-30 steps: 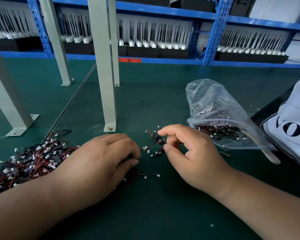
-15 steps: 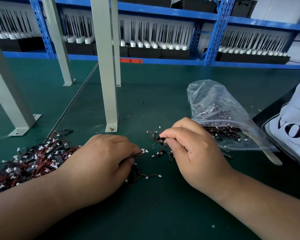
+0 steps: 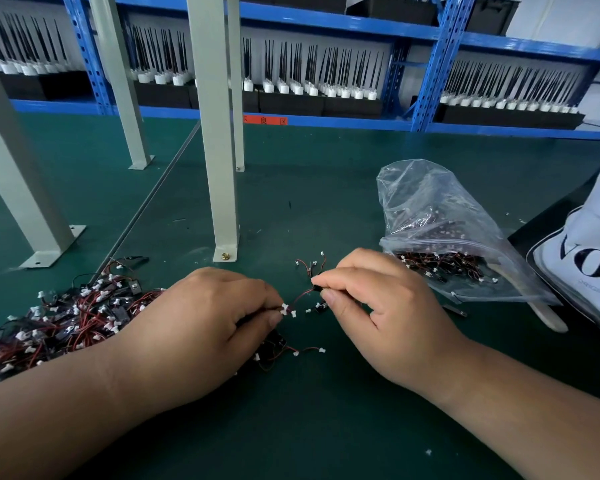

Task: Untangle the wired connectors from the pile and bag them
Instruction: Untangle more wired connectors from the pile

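While the left hand pinches the white plug end of 1 wired connector and the right hand pinches its black end, the short red lead runs nearly taut between them, just above the green bench. Both sets of fingers are curled tight, tips closed on that single piece, with no slack grip visible. A small clump of black parts and red leads lies under the left palm, and I cannot tell whether the lead is free of it. The main pile sits to the left, beside the left forearm. The clear plastic bag, already holding many connectors, lies just beyond the right hand with its mouth facing the hands. A few loose connectors rest between the 2 hands and a grey post.

The step in hand looks like drawing this piece clear. It probably goes best with a slow, level pull by the right hand while the left pins the clump down, so nothing trails along. Pulling on the bodies instead of the thin lead should spare the crimps. If it snags, easing back and rotating the plug through the loop seems safer than tugging. Once free, the bag mouth is a short reach to the right.
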Demonstrator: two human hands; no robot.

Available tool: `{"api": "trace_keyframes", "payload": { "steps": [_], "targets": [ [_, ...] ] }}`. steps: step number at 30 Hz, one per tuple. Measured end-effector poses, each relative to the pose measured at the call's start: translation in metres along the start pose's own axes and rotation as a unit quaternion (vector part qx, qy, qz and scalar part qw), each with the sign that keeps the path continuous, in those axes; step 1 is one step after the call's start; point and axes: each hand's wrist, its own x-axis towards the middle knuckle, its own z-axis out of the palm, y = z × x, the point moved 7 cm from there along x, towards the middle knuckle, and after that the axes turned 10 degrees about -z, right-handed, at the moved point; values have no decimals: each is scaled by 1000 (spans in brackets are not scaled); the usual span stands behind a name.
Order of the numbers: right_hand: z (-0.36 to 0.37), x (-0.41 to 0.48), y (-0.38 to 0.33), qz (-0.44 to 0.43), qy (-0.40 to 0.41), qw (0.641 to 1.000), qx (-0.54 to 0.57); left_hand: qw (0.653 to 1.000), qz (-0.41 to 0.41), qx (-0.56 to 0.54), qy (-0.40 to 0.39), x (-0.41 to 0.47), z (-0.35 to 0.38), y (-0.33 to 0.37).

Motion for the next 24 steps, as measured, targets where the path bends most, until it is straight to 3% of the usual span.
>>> {"api": "trace_keyframes", "payload": {
  "steps": [8,12,19,24],
  "targets": [
    [4,0,-1,-1,-34,999,-21,999,42,-1,-5,-1,1,4],
    [-5,-1,13,59,11,997,-49,996,80,25,-27,-2,6,9],
    [-13,-9,36,161,92,983,-4,993,95,33,-55,-1,13,7],
    [-8,-11,38,184,72,980,19,993,98,38,-61,-1,15,7]
  ]
}}
